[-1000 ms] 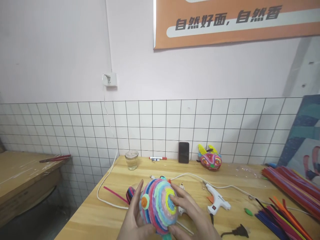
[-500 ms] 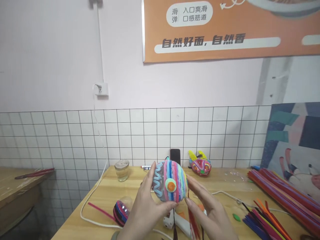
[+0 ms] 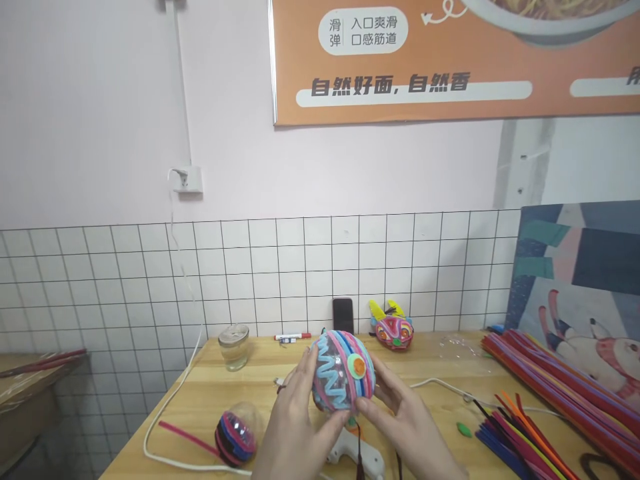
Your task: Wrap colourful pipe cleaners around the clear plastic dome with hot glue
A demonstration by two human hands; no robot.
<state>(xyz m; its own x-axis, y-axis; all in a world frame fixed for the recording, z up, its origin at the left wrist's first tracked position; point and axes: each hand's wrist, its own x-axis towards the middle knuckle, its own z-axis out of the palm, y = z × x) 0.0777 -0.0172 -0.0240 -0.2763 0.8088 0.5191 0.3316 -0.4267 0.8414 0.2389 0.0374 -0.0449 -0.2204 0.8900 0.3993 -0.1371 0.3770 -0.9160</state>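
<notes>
A round clear ball (image 3: 334,380) wrapped with pipe cleaners is held up between both hands. Pink, blue and white stripes, a light blue zigzag and an orange-and-mint round button show on it. My left hand (image 3: 297,420) grips its left side, thumb below. My right hand (image 3: 403,420) grips the right side, with the thumb at the lower front. Dark tassel strings hang under the ball. Below the hands lies a white glue gun (image 3: 367,457), partly hidden. Left of my left hand sits a second clear ball (image 3: 235,437) with black, blue and pink strips.
A glass jar (image 3: 234,347), markers (image 3: 293,336), a phone (image 3: 343,315) and a finished colourful animal-face craft (image 3: 394,330) stand along the tiled wall. Pipe cleaners lie in bundles (image 3: 555,387) at right. A white cord (image 3: 160,453) loops over the table's left side.
Both hands have turned the ball, so its zigzag side faces me more and the button sits farther right. The view has shifted slightly to the right.
</notes>
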